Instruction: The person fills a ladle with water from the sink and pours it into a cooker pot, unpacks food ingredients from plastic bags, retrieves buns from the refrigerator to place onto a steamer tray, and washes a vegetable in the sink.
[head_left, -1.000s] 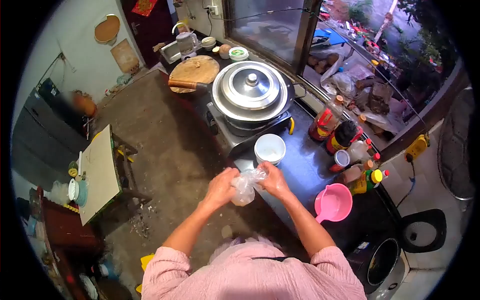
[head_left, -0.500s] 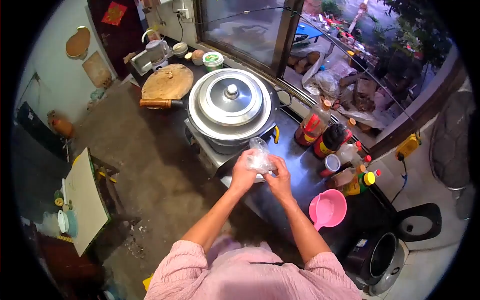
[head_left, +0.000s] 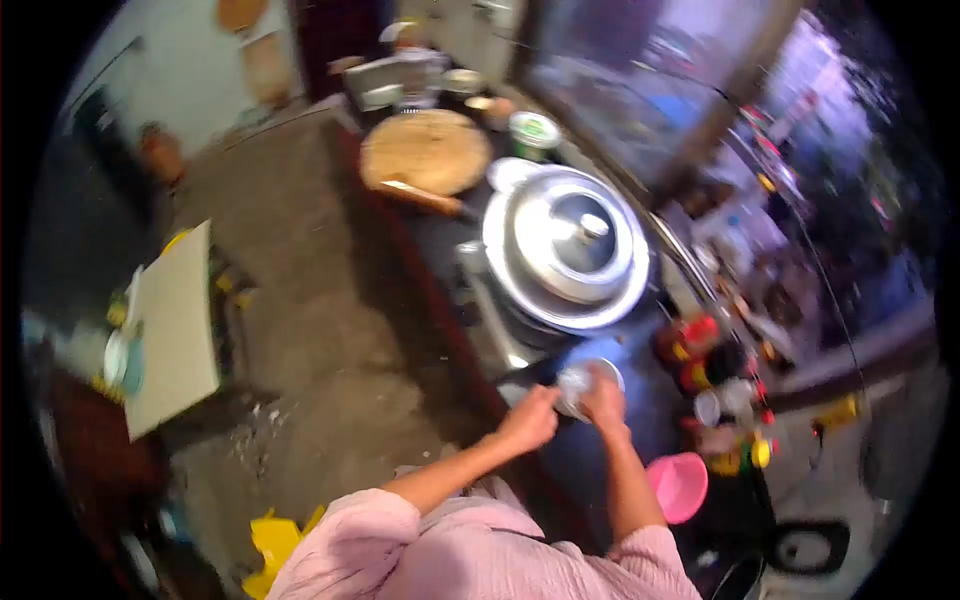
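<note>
A clear plastic bag, blurred by motion, lies between my hands over a round white dish on the dark counter. My left hand is closed at the bag's near-left side, fingers pinched together. From the right, my right hand reaches down over the dish, its fingers bent onto the bag; the fingertips are partly hidden. Just beyond stands a large pot on the stove, topped by a shiny metal lid.
A round wooden chopping board and a green-and-white tub sit beyond the pot. Sauce bottles line the window side. A pink scoop is right of my right forearm. A pale board stands at left.
The view has swung, so the counter appears shifted and tilted. My hands have lowered the bag to the white dish and moved slightly apart.
</note>
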